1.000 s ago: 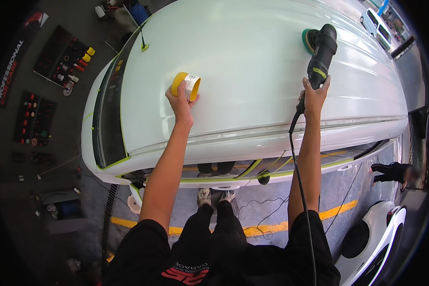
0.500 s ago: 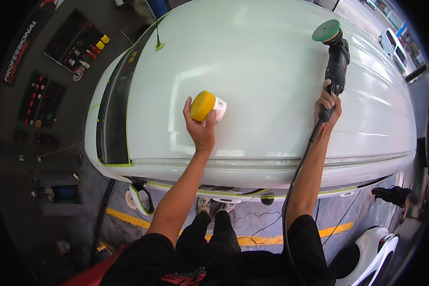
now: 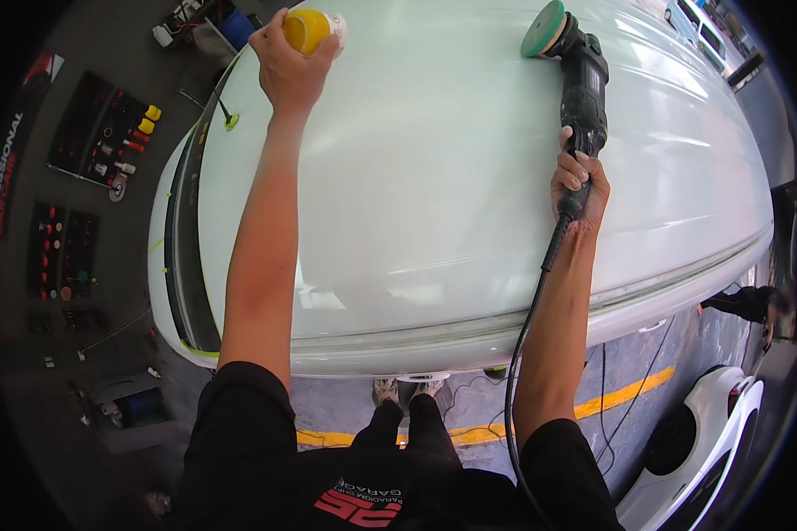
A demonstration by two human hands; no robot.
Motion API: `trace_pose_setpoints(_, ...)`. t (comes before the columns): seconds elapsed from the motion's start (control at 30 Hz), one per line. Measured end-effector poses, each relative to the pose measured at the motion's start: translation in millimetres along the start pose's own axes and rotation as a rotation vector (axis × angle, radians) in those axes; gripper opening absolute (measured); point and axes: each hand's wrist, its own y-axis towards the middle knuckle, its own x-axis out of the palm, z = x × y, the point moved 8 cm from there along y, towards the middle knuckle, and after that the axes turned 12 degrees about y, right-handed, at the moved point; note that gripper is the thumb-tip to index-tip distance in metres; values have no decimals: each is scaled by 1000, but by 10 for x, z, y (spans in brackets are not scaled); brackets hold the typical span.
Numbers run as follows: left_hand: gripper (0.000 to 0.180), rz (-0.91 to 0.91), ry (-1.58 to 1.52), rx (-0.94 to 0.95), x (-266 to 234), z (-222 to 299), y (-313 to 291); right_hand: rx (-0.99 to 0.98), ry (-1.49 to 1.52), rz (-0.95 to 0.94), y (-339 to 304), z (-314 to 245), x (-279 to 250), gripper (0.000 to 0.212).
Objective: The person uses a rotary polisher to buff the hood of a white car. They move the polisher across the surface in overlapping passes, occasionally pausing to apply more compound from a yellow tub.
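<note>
My left hand (image 3: 290, 78) is stretched far out over the white car roof (image 3: 416, 203), fingers wrapped round a yellow and white tub (image 3: 308, 32). The tub is tilted, its yellow end towards me. On the right, my right hand (image 3: 584, 188) grips the handle of a black corded polisher (image 3: 584, 93). A green pad (image 3: 543, 28) faces left at the polisher's far end, raised and tilted on edge. Whether the pad touches the roof I cannot tell. From the handle, the black cord (image 3: 530, 319) runs back along my right forearm.
Wall racks with bottles and pads (image 3: 106, 133) stand at the left. A short antenna (image 3: 228, 115) rises from the roof's left end, with green tape at its base. A white car (image 3: 700, 425) is parked at the lower right, near another person (image 3: 744, 303). Cables lie on the floor.
My left hand has carried the tub forward and left, farther across the roof. The polisher has shifted slightly left and forward in my right hand, its pad now turned more on edge.
</note>
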Motion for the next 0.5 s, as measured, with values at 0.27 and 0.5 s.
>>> trace_pose_setpoints(0.27, 80, 45, 18, -104, 331, -107, -197, -84, -136, 88, -57, -37, 25, 55)
trace_pose_setpoints(0.5, 82, -243, 56, -199, 312, -485, -659, -104, -191, 101, -84, 4, 61, 58)
